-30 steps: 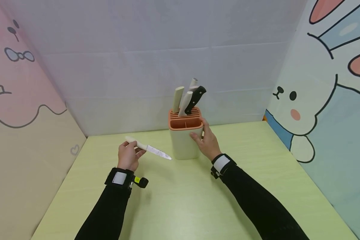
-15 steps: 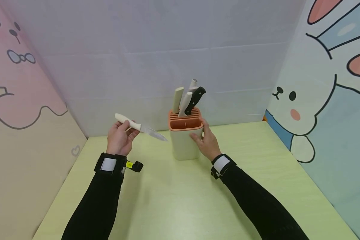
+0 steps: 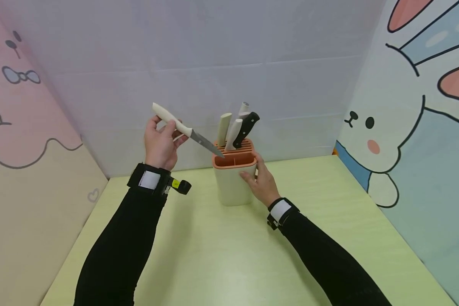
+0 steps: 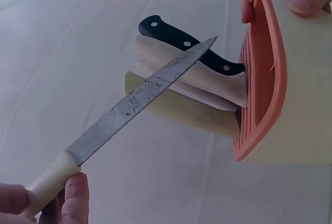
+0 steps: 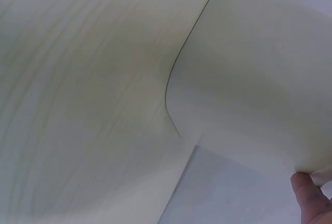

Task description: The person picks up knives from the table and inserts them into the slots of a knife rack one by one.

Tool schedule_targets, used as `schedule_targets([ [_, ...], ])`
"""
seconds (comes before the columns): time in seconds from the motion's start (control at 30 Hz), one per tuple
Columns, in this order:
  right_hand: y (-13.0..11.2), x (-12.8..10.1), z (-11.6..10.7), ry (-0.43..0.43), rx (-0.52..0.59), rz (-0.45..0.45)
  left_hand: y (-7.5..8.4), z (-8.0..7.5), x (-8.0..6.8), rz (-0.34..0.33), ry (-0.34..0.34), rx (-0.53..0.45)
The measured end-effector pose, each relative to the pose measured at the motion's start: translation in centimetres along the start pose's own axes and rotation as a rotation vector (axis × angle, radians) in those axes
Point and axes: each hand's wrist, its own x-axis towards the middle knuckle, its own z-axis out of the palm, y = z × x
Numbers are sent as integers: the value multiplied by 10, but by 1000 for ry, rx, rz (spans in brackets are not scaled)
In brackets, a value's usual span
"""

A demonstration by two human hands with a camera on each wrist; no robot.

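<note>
My left hand [image 3: 161,142] grips a knife [image 3: 187,129] by its cream handle, raised above the table, blade slanting down to the right with the tip over the orange top of the knife block [image 3: 235,178]. In the left wrist view the blade [image 4: 145,99] crosses in front of the handles in the block [image 4: 290,79]. My right hand [image 3: 262,180] holds the cream block's right side, thumb near the rim. Three cream-handled knives [image 3: 229,129] and a black-handled knife [image 3: 246,127] stand in the slots. The right wrist view shows only the block's wall [image 5: 259,79] and one fingertip [image 5: 310,193].
The block stands near the back of a pale green table [image 3: 233,255]. Walls close it in: a white back wall [image 3: 214,63], a pink and yellow cartoon panel [image 3: 23,127] on the left, a rabbit cartoon panel [image 3: 413,119] on the right.
My left hand has lifted the knife from low over the table up and to the right, bringing the tip over the block's top. The right hand has stayed on the block.
</note>
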Motion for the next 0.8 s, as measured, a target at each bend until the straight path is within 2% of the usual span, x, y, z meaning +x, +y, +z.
schedule_targets([
  [0.27,0,1,1,-1,7,8,-2,23,12,147,-36,93],
  [0.37,-1,0,1,4,1,3,-3,29,12,189,-77,139],
  [0.6,-3,-1,1,16,-7,0,-10,36,8,306,-200,355],
  [0.8,-4,-1,1,14,-5,-1,-15,42,10,375,-245,498],
])
